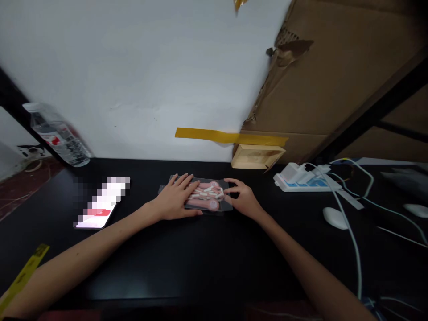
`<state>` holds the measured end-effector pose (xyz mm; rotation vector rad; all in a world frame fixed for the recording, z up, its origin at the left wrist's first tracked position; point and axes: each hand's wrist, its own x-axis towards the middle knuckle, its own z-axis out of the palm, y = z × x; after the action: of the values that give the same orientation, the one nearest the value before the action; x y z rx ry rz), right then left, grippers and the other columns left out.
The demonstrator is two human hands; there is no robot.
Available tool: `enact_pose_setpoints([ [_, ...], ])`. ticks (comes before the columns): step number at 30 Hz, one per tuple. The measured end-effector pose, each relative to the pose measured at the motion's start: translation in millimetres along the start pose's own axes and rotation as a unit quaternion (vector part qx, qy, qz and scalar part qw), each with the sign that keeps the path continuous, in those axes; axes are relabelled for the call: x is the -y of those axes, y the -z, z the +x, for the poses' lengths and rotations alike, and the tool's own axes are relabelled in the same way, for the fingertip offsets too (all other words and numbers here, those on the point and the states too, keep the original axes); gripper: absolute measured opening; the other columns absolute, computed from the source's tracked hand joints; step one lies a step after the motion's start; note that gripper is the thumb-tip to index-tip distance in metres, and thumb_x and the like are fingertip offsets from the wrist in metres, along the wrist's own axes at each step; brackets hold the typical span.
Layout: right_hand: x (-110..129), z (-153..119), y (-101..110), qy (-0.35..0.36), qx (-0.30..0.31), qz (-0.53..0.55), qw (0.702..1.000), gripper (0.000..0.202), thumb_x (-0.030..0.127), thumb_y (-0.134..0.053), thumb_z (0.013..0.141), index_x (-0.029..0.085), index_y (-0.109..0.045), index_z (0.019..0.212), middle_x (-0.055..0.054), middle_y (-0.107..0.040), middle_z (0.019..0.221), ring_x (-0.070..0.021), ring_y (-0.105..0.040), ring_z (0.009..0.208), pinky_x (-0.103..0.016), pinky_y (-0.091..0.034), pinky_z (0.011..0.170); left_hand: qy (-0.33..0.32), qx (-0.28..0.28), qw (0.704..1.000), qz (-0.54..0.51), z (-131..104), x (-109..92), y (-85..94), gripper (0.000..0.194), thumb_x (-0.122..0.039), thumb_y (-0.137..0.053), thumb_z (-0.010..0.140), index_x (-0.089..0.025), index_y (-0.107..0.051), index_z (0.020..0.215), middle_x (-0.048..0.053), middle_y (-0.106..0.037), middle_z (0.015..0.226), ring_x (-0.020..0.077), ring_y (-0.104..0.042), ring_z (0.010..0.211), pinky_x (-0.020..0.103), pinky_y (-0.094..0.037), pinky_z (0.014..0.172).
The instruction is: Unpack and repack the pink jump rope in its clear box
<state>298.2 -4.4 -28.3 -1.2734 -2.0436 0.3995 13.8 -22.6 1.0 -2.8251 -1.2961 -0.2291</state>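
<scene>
Your left hand (pixel 174 198) lies spread wide over a flat, clear plastic pouch (pixel 226 206); your right hand (pixel 245 200) meets its right end.
In the head view, the pouch, with pink round-ended pieces (pixel 202 203) and short white sticks (pixel 207 193) showing through, sits on the black table (pixel 207 258), near the middle of its back edge. Your left palm probably steadies it for your bent right fingers, though I cannot tell whether those pinch the plastic.
</scene>
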Motion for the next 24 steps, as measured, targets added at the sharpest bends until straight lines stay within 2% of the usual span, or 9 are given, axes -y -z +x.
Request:
enact_pose_setpoints([
  [7,-22,3,33,-0.043,0.07,-0.046,0.996,0.011,0.027,-0.067,0.078,0.024,-0.078,0.079,-0.009,-0.07,0.12,-0.0288,-0.067,0.109,-0.051,-0.048,0.102,0.017,-0.001,1.0,0.023,-1,13,1.8,0.093,-0.079,-0.046,0.085,-0.016,-0.032,0.152,0.02,-0.032,0.157,0.0382,-0.026,0.146,0.056,-0.018,0.118],
  [9,-24,3,40,-0.025,0.077,-0.043,0.996,0.017,0.027,-0.064,0.08,0.023,-0.076,0.092,-0.01,-0.069,0.122,-0.0284,-0.066,0.112,-0.05,-0.048,0.103,0.014,-0.004,1.0,0.027,-1,16,0.7,0.093,-0.079,-0.045,0.085,-0.015,-0.033,0.151,0.021,-0.032,0.157,0.039,-0.026,0.146,0.056,-0.018,0.118],
  [11,-23,2,45,0.007,0.079,-0.027,0.997,0.037,0.03,-0.062,0.084,0.024,-0.067,0.12,-0.011,-0.061,0.135,-0.0291,-0.058,0.126,-0.051,-0.044,0.108,0.009,-0.011,1.0,0.021,0,18,-0.6,0.093,-0.08,-0.045,0.085,-0.015,-0.033,0.151,0.02,-0.032,0.157,0.0394,-0.026,0.146,0.057,-0.018,0.117],
  [13,-18,0,47,0.039,0.104,-0.003,0.994,0.058,0.037,-0.06,0.089,0.025,-0.048,0.144,-0.012,-0.045,0.153,-0.029,-0.043,0.141,-0.052,-0.037,0.114,0.006,-0.019,1.0,0.012,0,19,-1.7,0.092,-0.08,-0.045,0.085,-0.017,-0.032,0.151,0.019,-0.032,0.157,0.0397,-0.026,0.146,0.058,-0.018,0.117],
  [15,-12,-3,45,0.069,0.146,0.004,0.987,0.068,0.044,-0.06,0.091,0.028,-0.035,0.152,-0.01,-0.03,0.162,-0.029,-0.027,0.149,-0.054,-0.03,0.118,0.007,-0.023,1.0,0.011,0,18,-2.0,0.091,-0.08,-0.045,0.085,-0.017,-0.032,0.151,0.019,-0.032,0.158,0.0397,-0.025,0.146,0.058,-0.017,0.117],
  [18,-3,-6,38,0.093,0.184,-0.028,0.978,0.075,0.047,-0.062,0.09,0.029,-0.029,0.155,-0.009,-0.024,0.164,-0.0305,-0.017,0.152,-0.057,-0.024,0.119,0.01,-0.014,1.0,0.022,0,16,-1.3,0.092,-0.079,-0.044,0.086,-0.017,-0.03,0.152,0.019,-0.03,0.158,0.0389,-0.025,0.146,0.057,-0.017,0.117],
  [21,4,-8,28,0.088,0.173,-0.064,0.979,0.076,0.043,-0.064,0.088,0.028,-0.031,0.155,-0.011,-0.03,0.161,-0.0315,-0.027,0.149,-0.054,-0.031,0.118,0.01,-0.011,1.0,0.02,0,15,-0.3,0.091,-0.078,-0.045,0.086,-0.018,-0.029,0.152,0.018,-0.03,0.159,0.0398,-0.024,0.146,0.057,-0.017,0.117],
  [24,10,-6,23,0.082,0.13,-0.102,0.983,0.068,0.033,-0.067,0.084,0.025,-0.044,0.148,-0.013,-0.045,0.149,-0.0318,-0.044,0.138,-0.051,-0.039,0.113,0.0,-0.012,1.0,0.017,-1,15,-0.2,0.093,-0.077,-0.047,0.086,-0.017,-0.027,0.153,0.018,-0.028,0.159,0.0404,-0.023,0.147,0.057,-0.016,0.118],
])
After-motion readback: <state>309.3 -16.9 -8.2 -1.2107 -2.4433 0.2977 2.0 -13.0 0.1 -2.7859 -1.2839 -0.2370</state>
